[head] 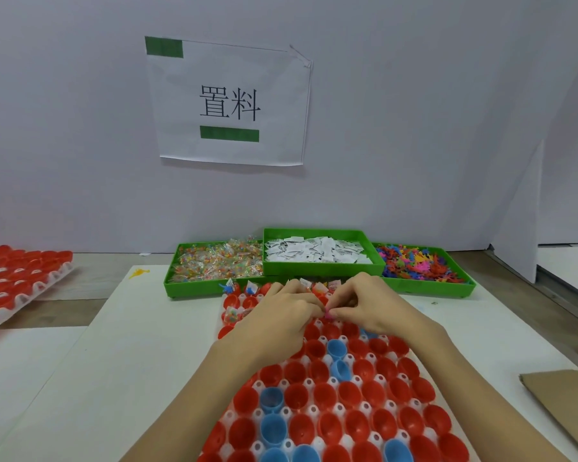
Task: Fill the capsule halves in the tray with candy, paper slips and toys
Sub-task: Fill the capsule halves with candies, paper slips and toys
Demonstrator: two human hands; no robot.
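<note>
Capsule halves (324, 395), mostly red with a few blue ones, are seated open side up in a white tray (347, 440) that lies on a white board (121, 345) nearest the viewer. Above the tray's far rows both hands are brought together: the left hand (281, 311) is curled with its fingertips turned inward, and the right hand (367, 303) is curled likewise, a small pink toy (328, 315) being pinched where the fingertips of the two hands meet; which hand bears it cannot be told. The farthest rows of halves are seen to contain candy packets, paper slips and toys (247, 290). A sheet of cardboard (561, 405) lies at the right edge. Beyond the tray three green bins are ranged side by side: the left bin (194, 288) is filled with candy packets (214, 261), the middle bin (321, 270) with paper slips (317, 250), the right bin (447, 287) with coloured toys (414, 263). A yellow toy (139, 272) lies on the board left of the bins. At far left a second tray of red halves (20, 281) is set. On the wall behind, a paper sign (229, 101) is fixed.
</note>
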